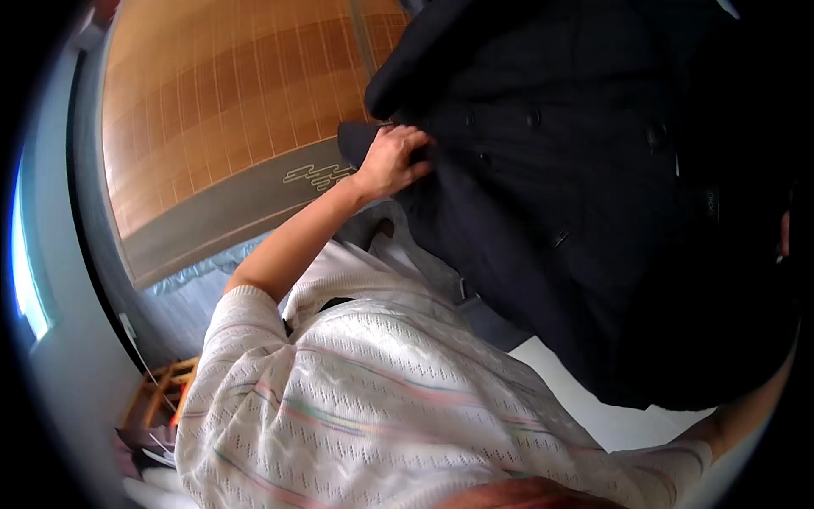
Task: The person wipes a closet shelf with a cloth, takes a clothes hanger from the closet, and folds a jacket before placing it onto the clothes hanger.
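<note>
A dark navy or black coat (543, 204) with buttons fills the right half of the view, held up in front of my body. My left hand (397, 161) has its fingers wrapped round the coat's edge at the upper middle. Near the far right edge, only a small part of my right hand (785, 234) shows beside the coat, close to a small shiny bit. The rest of that hand is hidden by the coat and the dark border. A small label shows faintly on the dark cloth nearby.
A bed with a brown slatted mat (229, 102) and grey patterned border lies at the upper left. Beyond it are a pale wall (68, 280) and a bright window strip. Wooden furniture (161, 394) stands at lower left. A white surface (568, 399) shows below the coat.
</note>
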`<state>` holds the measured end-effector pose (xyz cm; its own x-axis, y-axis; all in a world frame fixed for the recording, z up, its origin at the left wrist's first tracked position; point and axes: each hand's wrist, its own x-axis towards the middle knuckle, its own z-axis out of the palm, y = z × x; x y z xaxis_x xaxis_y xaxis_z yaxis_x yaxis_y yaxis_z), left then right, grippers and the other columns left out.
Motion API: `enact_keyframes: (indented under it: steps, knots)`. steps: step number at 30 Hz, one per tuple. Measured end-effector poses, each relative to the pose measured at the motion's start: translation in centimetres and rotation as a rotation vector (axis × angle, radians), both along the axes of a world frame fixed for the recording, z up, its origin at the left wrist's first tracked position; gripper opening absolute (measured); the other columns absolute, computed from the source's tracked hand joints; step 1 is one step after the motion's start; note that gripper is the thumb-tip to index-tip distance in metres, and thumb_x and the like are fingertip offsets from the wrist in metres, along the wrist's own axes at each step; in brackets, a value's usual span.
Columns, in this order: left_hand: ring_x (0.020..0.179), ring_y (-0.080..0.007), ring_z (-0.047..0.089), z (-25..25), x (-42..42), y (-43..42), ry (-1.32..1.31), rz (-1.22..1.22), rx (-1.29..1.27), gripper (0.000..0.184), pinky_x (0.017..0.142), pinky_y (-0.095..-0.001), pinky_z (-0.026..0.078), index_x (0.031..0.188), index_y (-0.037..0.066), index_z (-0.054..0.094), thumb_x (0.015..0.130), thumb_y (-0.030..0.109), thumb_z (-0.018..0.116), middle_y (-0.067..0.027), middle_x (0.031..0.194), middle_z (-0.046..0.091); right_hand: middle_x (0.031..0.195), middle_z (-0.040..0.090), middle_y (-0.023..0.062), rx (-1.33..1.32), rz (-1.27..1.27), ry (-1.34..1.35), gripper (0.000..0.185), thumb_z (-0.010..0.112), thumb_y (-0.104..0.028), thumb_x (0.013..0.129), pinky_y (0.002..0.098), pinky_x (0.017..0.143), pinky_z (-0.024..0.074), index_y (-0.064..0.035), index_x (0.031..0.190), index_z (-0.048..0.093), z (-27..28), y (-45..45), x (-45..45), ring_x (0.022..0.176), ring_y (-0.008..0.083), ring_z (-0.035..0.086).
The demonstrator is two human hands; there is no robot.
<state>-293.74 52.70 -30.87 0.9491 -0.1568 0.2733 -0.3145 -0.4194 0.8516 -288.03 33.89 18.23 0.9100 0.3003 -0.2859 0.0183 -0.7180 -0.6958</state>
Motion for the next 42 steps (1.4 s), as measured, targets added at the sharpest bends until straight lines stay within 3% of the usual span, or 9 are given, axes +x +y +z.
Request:
enact_keyframes:
  steps: [2, 5, 9, 16, 23, 31, 35, 38, 42]
  knots:
    - [0.091, -0.0242, 0.052, 1.1, 2.9, -1.2, -0.035, 0.041, -0.030, 0.028, 0.085, -0.0363, 0.036, 0.093, 0.011, 0.062, 0.067, 0.020, 0.069, -0.0060, 0.086, 0.056, 0.066, 0.054, 0.0168, 0.087, -0.396, -0.108, 0.015, 0.050, -0.014, 0.087, 0.0359, 0.047, 0.0448, 0.0008, 0.084, 0.049, -0.2, -1.8, -0.5, 0.050, 0.0255, 0.049]
    - [0.091, -0.0231, 0.051, 0.7, 6.2, -4.4, -0.069, -0.021, 0.002, 0.029, 0.084, -0.0361, 0.037, 0.094, 0.012, 0.062, 0.069, 0.024, 0.069, -0.0047, 0.086, 0.056, 0.066, 0.054, 0.0170, 0.187, -0.665, -0.275, 0.018, 0.052, -0.017, 0.087, 0.0360, 0.048, 0.0451, 0.0004, 0.083, 0.049, 0.1, -5.7, 1.1, 0.051, 0.0250, 0.049]
    - [0.093, -0.0264, 0.051, 0.5, 8.1, -10.1, -0.064, -0.109, 0.050, 0.031, 0.084, -0.0376, 0.038, 0.097, 0.010, 0.062, 0.070, 0.023, 0.069, -0.0070, 0.093, 0.057, 0.067, 0.054, 0.0148, 0.118, -0.519, -0.253, 0.018, 0.051, -0.019, 0.087, 0.0334, 0.048, 0.0450, -0.0012, 0.084, 0.049, -1.5, -10.1, 3.7, 0.052, 0.0224, 0.049]
    - [0.104, -0.0279, 0.046, 2.3, 9.8, -19.8, -0.166, -0.021, 0.135, 0.052, 0.088, -0.0377, 0.036, 0.112, 0.009, 0.052, 0.066, 0.023, 0.072, -0.0085, 0.108, 0.053, 0.068, 0.053, 0.0110, -0.123, -0.427, -0.232, 0.019, 0.049, -0.023, 0.088, 0.0289, 0.048, 0.0447, -0.0040, 0.084, 0.048, -0.9, -20.6, 6.3, 0.053, 0.0177, 0.050]
    - [0.103, -0.0275, 0.046, 0.3, 12.3, -32.6, -0.143, -0.093, 0.158, 0.055, 0.086, -0.0384, 0.036, 0.113, 0.010, 0.052, 0.064, 0.024, 0.073, -0.0092, 0.108, 0.051, 0.068, 0.053, 0.0072, -0.439, -0.405, -0.230, 0.021, 0.047, -0.027, 0.090, 0.0243, 0.048, 0.0445, -0.0068, 0.084, 0.048, 1.0, -34.0, 9.2, 0.054, 0.0130, 0.050]
    - [0.097, -0.0262, 0.049, 0.1, 17.1, -46.0, -0.023, -0.374, 0.308, 0.056, 0.081, -0.0383, 0.040, 0.116, 0.010, 0.050, 0.066, 0.024, 0.071, -0.0079, 0.097, 0.053, 0.069, 0.052, 0.0028, -0.641, -0.440, -0.182, 0.022, 0.045, -0.031, 0.091, 0.0191, 0.048, 0.0443, -0.0100, 0.085, 0.047, 2.0, -47.1, 14.5, 0.055, 0.0076, 0.051]
    - [0.094, -0.0274, 0.053, -0.7, 20.7, -50.9, -0.054, -0.521, 0.304, 0.053, 0.078, -0.0379, 0.044, 0.113, 0.009, 0.050, 0.067, 0.025, 0.070, -0.0091, 0.095, 0.055, 0.070, 0.052, 0.0006, -0.622, -0.514, -0.198, 0.023, 0.044, -0.033, 0.092, 0.0165, 0.048, 0.0442, -0.0116, 0.085, 0.047, 1.1, -52.9, 17.6, 0.055, 0.0049, 0.051]
    - [0.092, -0.0291, 0.055, 0.2, 23.9, -53.2, -0.058, -0.651, 0.326, 0.048, 0.074, -0.0393, 0.046, 0.110, 0.009, 0.051, 0.067, 0.019, 0.069, -0.0102, 0.094, 0.055, 0.064, 0.053, -0.0001, -0.509, -0.576, -0.268, 0.023, 0.047, -0.032, 0.090, 0.0138, 0.037, 0.0412, -0.0107, 0.083, 0.045, -0.5, -55.7, 20.0, 0.047, 0.0051, 0.053]
    - [0.082, -0.0312, 0.058, 3.5, 29.8, -55.7, -0.024, -0.689, 0.227, 0.031, 0.072, -0.0377, 0.049, 0.098, 0.009, 0.060, 0.068, 0.016, 0.066, -0.0115, 0.088, 0.056, 0.064, 0.055, 0.0021, -0.363, -0.644, -0.233, 0.022, 0.047, -0.029, 0.091, 0.0178, 0.039, 0.0438, -0.0079, 0.084, 0.046, -2.2, -60.0, 22.8, 0.048, 0.0080, 0.055]
